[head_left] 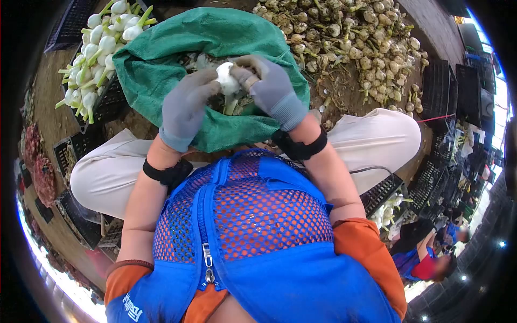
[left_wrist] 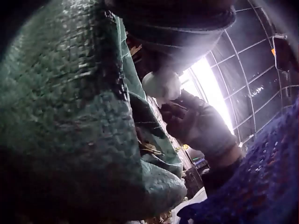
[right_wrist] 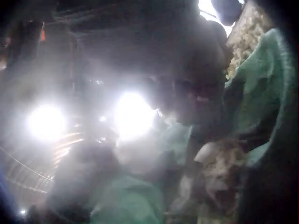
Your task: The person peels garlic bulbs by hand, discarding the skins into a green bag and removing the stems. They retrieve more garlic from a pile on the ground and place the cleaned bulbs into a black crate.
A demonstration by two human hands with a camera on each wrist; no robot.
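Observation:
A white garlic bulb (head_left: 227,79) is between my two gloved hands, over the mouth of a green woven sack (head_left: 231,29). My left hand (head_left: 187,105) pinches it from the left with curled fingertips. From the other side, my right hand (head_left: 273,89) grips it with bent fingers and thumb. A pale stem (head_left: 231,101) hangs below the bulb. In the left wrist view the bulb (left_wrist: 161,86) shows beside the right hand (left_wrist: 203,123). Loose skins and scraps (right_wrist: 219,163) lie inside the sack; glare and blur hide much of the right wrist view.
Cleaned white bulbs with green stems (head_left: 99,51) are heaped on a black crate (head_left: 116,99) at the left. Unpeeled garlic (head_left: 355,40) spreads over the floor ahead and right. Black crates (head_left: 436,91) stand farther right, where other people (head_left: 425,258) sit.

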